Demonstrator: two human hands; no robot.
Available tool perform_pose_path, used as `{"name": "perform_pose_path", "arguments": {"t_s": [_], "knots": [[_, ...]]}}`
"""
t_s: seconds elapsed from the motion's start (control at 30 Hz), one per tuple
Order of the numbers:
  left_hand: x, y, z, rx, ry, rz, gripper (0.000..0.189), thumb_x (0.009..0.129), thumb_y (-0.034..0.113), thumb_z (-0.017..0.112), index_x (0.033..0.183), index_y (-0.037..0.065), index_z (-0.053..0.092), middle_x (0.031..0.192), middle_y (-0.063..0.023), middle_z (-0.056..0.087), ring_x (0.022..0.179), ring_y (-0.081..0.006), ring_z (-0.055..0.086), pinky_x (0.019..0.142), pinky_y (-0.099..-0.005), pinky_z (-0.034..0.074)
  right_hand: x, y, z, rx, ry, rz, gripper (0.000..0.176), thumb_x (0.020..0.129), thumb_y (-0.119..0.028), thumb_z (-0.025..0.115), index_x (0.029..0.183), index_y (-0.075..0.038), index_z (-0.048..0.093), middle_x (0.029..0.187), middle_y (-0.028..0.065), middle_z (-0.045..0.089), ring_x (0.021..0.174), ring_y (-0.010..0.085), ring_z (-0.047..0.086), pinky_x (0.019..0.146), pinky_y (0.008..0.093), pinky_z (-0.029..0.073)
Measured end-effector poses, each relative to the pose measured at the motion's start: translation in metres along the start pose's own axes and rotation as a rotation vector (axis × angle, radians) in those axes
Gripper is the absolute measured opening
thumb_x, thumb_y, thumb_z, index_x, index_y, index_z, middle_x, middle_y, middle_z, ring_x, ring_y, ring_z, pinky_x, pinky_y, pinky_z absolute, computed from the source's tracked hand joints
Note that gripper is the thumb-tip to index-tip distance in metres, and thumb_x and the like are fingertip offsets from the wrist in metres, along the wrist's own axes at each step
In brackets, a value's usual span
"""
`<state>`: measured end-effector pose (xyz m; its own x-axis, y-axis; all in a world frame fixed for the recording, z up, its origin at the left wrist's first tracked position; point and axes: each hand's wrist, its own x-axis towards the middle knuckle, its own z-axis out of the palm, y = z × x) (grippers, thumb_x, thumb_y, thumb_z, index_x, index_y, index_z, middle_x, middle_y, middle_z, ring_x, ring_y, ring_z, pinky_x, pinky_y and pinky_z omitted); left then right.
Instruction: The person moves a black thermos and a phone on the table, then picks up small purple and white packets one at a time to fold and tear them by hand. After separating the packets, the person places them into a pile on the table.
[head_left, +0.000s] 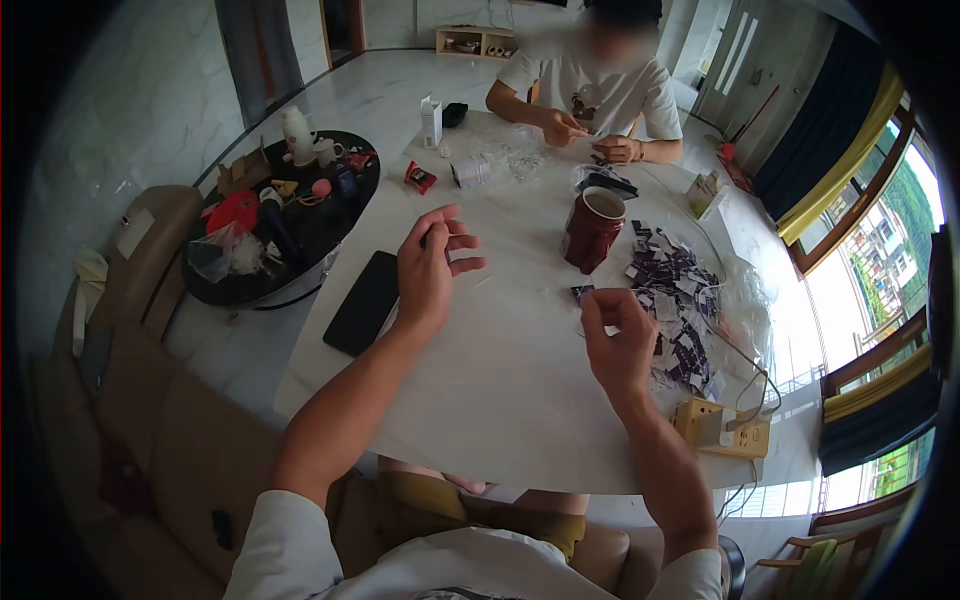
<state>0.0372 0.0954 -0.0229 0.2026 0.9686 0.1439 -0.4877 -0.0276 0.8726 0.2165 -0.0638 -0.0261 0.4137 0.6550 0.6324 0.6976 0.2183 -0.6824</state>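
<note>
My left hand [430,270] is raised over the left part of the white table [470,380], its fingers curled and apart. A small dark thing [426,238] shows between its thumb and fingers; I cannot tell its kind. Below that hand lies a black tablet-like slab [362,303]. On the right, my right hand [622,345] pinches with thumb and forefinger, and a small purple-and-white packet [580,293] shows at the fingertips. Right beside it spreads a pile of similar purple-and-white packets [672,275]. A dark red can [592,232] stands upright just beyond this hand.
Across the table sits a person [600,90], both hands working near clear plastic wrap [510,150]. A power strip [750,437] with cables is at the right edge. A white box [431,122] and red wrapper [420,178] lie farther back. Left stands a cluttered black round table [250,290].
</note>
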Motion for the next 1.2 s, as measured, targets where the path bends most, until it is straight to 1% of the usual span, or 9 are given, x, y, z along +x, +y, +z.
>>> {"name": "perform_pose_path", "arguments": {"t_s": [0.03, 0.23, 0.33, 0.47, 0.6, 0.87, 0.97, 1.07, 1.2], "knots": [[-0.003, 0.004, 0.004, -0.015, 0.011, -0.014, 0.032, 0.110, 0.019, 0.042, 0.135, 0.005, 0.055, 0.105, -0.0061, 0.062, 0.076, -0.0116, 0.058, 0.062, -0.0307, 0.053, 0.000, -0.001, 0.006, -0.044, -0.041, -0.058, 0.008, 0.091, -0.004, 0.074, 0.092, -0.001, 0.066, 0.084, 0.0088, 0.073, 0.068, 0.0160, 0.073, 0.064, 0.0276, 0.057], [-0.022, 0.002, 0.005, 0.060, -0.167, 0.187, 0.028, 0.112, 0.025, 0.045, 0.126, 0.005, 0.058, 0.088, -0.0005, 0.052, 0.069, -0.0065, 0.047, 0.057, -0.0256, 0.041, -0.003, -0.001, 0.058, -0.186, -0.205, -0.294, 0.012, 0.087, -0.010, 0.073, 0.087, -0.008, 0.061, 0.077, 0.0066, 0.066, 0.065, 0.0271, 0.067, 0.055, 0.0391, 0.051], [-0.030, -0.004, 0.005, 0.077, -0.283, 0.154, 0.027, 0.112, 0.024, 0.046, 0.122, 0.003, 0.060, 0.077, 0.0043, 0.043, 0.063, -0.0031, 0.036, 0.053, -0.0227, 0.031, -0.007, -0.012, 0.075, -0.240, -0.348, -0.370, 0.015, 0.088, -0.016, 0.074, 0.097, -0.007, 0.066, 0.084, 0.0075, 0.068, 0.080, 0.0284, 0.069, 0.073, 0.0428, 0.053], [-0.038, -0.007, 0.011, 0.096, -0.292, 0.114, 0.030, 0.112, 0.029, 0.046, 0.114, 0.003, 0.061, 0.073, 0.0035, 0.042, 0.062, -0.0039, 0.037, 0.051, -0.0229, 0.032, -0.002, -0.007, 0.051, -0.287, -0.467, -0.257, 0.013, 0.087, -0.015, 0.074, 0.097, -0.006, 0.072, 0.097, 0.0086, 0.072, 0.090, 0.0293, 0.070, 0.082, 0.0436, 0.053], [-0.047, -0.001, 0.017, 0.152, -0.221, -0.159, 0.032, 0.111, 0.036, 0.047, 0.107, 0.006, 0.057, 0.079, 0.0028, 0.043, 0.061, -0.0057, 0.042, 0.049, -0.0232, 0.031, 0.021, 0.012, -0.013, -0.503, -0.479, -0.062, 0.019, 0.086, -0.013, 0.073, 0.102, -0.004, 0.076, 0.108, 0.0129, 0.072, 0.108, 0.0332, 0.066, 0.093, 0.0437, 0.054], [-0.055, -0.016, 0.014, 0.062, -0.404, -0.494, 0.026, 0.109, 0.030, 0.051, 0.108, 0.006, 0.060, 0.080, 0.0039, 0.046, 0.061, -0.0045, 0.043, 0.046, -0.0223, 0.030, 0.009, 0.043, 0.000, -0.735, -0.351, -0.063, 0.022, 0.084, -0.023, 0.075, 0.091, -0.002, 0.075, 0.108, 0.0127, 0.072, 0.103, 0.0315, 0.065, 0.097, 0.0471, 0.045], [-0.057, -0.009, 0.017, 0.109, -0.402, -0.477, 0.025, 0.109, 0.027, 0.052, 0.111, 0.005, 0.063, 0.079, 0.0042, 0.047, 0.060, -0.0040, 0.042, 0.046, -0.0228, 0.030, 0.010, 0.041, -0.002, -0.736, -0.400, -0.081, 0.019, 0.084, -0.021, 0.074, 0.085, -0.002, 0.073, 0.103, 0.0109, 0.072, 0.099, 0.0299, 0.065, 0.090, 0.0461, 0.045], [-0.057, -0.011, 0.017, 0.230, -0.449, -0.417, 0.022, 0.106, 0.023, 0.057, 0.116, 0.005, 0.063, 0.079, 0.0044, 0.050, 0.059, -0.0026, 0.042, 0.049, -0.0221, 0.032, 0.005, 0.048, -0.006, -0.616, -0.255, -0.237, 0.013, 0.082, -0.016, 0.074, 0.083, -0.003, 0.072, 0.096, 0.0079, 0.072, 0.097, 0.0281, 0.065, 0.087, 0.0443, 0.045], [-0.060, -0.024, 0.016, 0.605, -0.550, -0.050, 0.030, 0.097, 0.016, 0.071, 0.123, 0.006, 0.063, 0.088, 0.0040, 0.056, 0.060, -0.0009, 0.040, 0.053, -0.0204, 0.035, 0.010, 0.024, -0.011, -0.451, -0.108, -0.278, 0.006, 0.080, -0.009, 0.074, 0.082, -0.003, 0.071, 0.088, 0.0061, 0.071, 0.087, 0.0273, 0.066, 0.083, 0.0402, 0.046]]}}
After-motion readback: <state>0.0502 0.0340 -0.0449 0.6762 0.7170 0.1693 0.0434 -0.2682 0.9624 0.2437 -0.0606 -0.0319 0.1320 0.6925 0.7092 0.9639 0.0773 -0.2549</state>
